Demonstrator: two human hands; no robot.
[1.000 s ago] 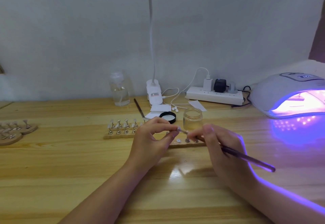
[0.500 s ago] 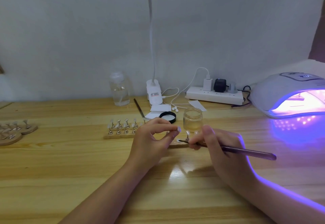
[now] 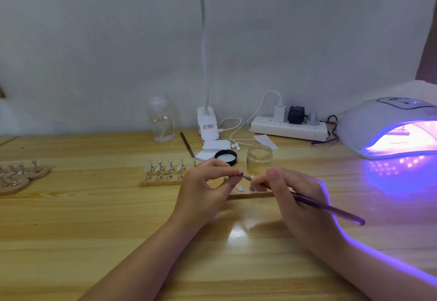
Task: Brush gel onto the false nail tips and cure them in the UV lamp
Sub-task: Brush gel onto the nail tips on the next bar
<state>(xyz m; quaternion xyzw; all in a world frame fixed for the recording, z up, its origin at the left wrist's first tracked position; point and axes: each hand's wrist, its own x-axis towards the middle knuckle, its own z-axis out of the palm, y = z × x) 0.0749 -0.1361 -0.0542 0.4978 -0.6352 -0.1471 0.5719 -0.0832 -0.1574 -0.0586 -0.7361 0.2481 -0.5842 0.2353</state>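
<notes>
My left hand [image 3: 205, 189] pinches a small nail tip on its stand [image 3: 240, 172] between thumb and fingers, just above the wooden holder strip [image 3: 250, 195]. My right hand [image 3: 298, 196] grips a thin purple brush [image 3: 331, 210], whose bristle end touches the held tip. More tips on metal stands [image 3: 165, 170] stand in rows on the strip's left part. The open gel jar [image 3: 259, 160] sits just behind my hands. The UV lamp [image 3: 387, 128] glows violet at the right.
A black jar lid [image 3: 225, 157], a second brush [image 3: 188, 145] and white papers lie behind the strip. A clear bottle [image 3: 161, 121], desk lamp base [image 3: 207, 126] and power strip [image 3: 287, 130] line the wall. Round wooden stands with tips [image 3: 16, 175] sit far left.
The brush tip dipped toward the strip half a second ago, then came back up to the nail tip held in my left hand. My left hand has barely moved.
</notes>
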